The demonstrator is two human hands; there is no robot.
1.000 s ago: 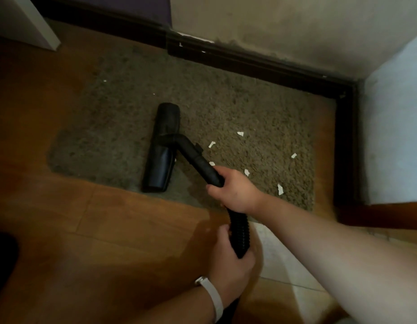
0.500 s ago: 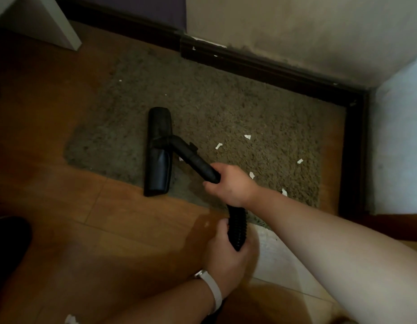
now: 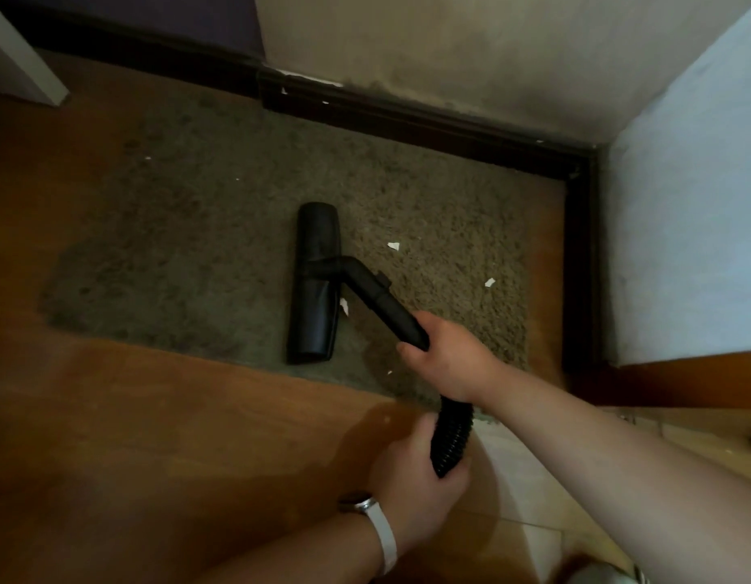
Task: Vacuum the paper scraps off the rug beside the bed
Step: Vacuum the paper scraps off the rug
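A black vacuum floor head (image 3: 314,284) lies flat on the grey-brown shaggy rug (image 3: 205,255), its long side running away from me. My right hand (image 3: 445,356) grips the rigid black tube (image 3: 378,297) just behind the head. My left hand (image 3: 415,469), with a white watch strap at the wrist, holds the ribbed black hose (image 3: 451,436) lower down. White paper scraps lie on the rug: one (image 3: 344,306) right beside the head, one (image 3: 393,246) further right, one (image 3: 489,282) near the rug's right side. Tiny bits (image 3: 146,159) sit at the far left.
A dark wooden skirting (image 3: 428,120) borders the rug at the back and a dark post (image 3: 580,263) at the right. A pale blue surface (image 3: 693,229) rises at the right. Brown wood floor (image 3: 133,436) lies in front, pale tiles (image 3: 529,491) under my right arm.
The floor head has shifted right across the rug toward the scraps. Fewer scraps show near my right hand than a second ago. Both hands keep their hold.
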